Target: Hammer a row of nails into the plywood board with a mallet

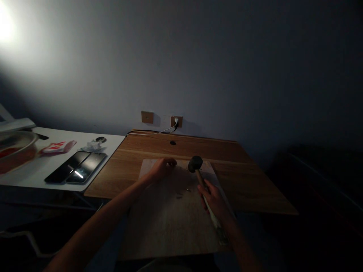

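Note:
My right hand (pixel 212 196) is wrapped around the wooden handle of a mallet (pixel 195 164) with a dark, rubber-looking head. The head is raised toward the far right part of a pale board (pixel 167 226), and the handle's end points back toward me. Over the board's far left part, my left hand (pixel 163 169) has its fingers curled together. Whatever it may hold is too dark and small to make out. Small bits, one shiny (pixel 188 190) and one dark (pixel 178 196), lie on the board between my hands.
The board rests on a wooden desk (pixel 227 166) against the wall. A white table (pixel 113 143) at left bears two phone-like dark slabs (pixel 86 168), a red-and-white packet (pixel 59 147), crumpled plastic (pixel 94 146) and a clear bowl (pixel 22 151). White cable (pixel 147 133) runs to a wall socket (pixel 176 121).

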